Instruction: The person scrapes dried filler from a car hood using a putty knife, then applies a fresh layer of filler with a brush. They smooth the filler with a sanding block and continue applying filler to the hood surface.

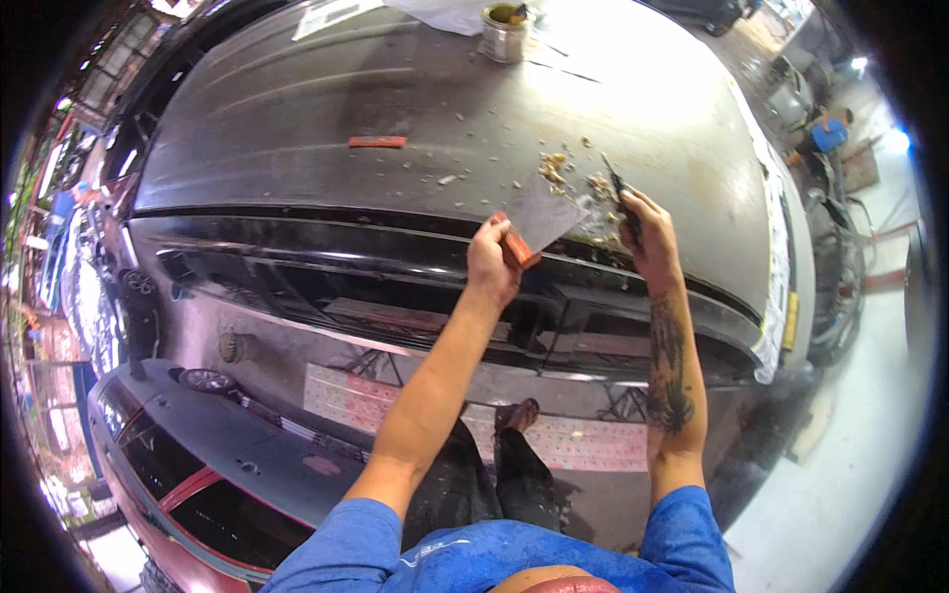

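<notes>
My left hand [491,255] grips the orange handle of a wide metal spreader [549,212], its grey blade angled up and right over the car roof [297,119]. My right hand [647,229] is closed on a dark-handled narrow scraper [626,198] whose blade points away from me, just right of the spreader. Tan putty scraps [554,166] lie scattered on the roof around both tools. An orange strip [378,141] lies farther left on the roof. A tin can [503,40] with dark contents and a tool in it stands at the far part.
Paper [331,17] lies at the roof's far edge. Another car [252,465] is at lower left behind me. A pale perforated platform [583,445] is at my feet. A person in blue [828,133] is at the right, another [61,203] at the far left.
</notes>
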`<state>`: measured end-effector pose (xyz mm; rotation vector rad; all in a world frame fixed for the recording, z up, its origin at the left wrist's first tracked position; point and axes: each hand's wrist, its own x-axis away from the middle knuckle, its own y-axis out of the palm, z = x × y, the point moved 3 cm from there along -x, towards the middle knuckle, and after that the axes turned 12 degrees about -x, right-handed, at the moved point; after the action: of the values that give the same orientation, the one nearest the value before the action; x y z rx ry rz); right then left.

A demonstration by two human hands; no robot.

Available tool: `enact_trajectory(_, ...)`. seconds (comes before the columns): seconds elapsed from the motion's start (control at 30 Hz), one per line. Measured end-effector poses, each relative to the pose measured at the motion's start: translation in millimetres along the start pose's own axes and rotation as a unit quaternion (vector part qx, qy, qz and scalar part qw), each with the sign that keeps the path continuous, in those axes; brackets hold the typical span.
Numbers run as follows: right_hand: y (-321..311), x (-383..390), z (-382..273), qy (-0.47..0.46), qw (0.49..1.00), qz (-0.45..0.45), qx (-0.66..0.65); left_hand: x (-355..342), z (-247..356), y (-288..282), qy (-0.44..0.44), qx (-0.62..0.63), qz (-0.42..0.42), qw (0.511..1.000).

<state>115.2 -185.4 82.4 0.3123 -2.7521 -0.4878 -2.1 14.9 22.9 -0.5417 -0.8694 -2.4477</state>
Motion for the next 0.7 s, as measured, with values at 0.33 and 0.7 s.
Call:
enact_trajectory(0.33,-16.6,13.9,8.4,-0.005,0.995,-0.084,-0.06,-1.4,-7.8,57.8,-0.062,0.073,-0.038,0.995)
enact_trajectory(0.7,-40.8,25.4,7.2,-0.043,0.992,-0.111,-0.039,-37.0,-30.5,56.6,-0.127,0.151,-0.063,0.978)
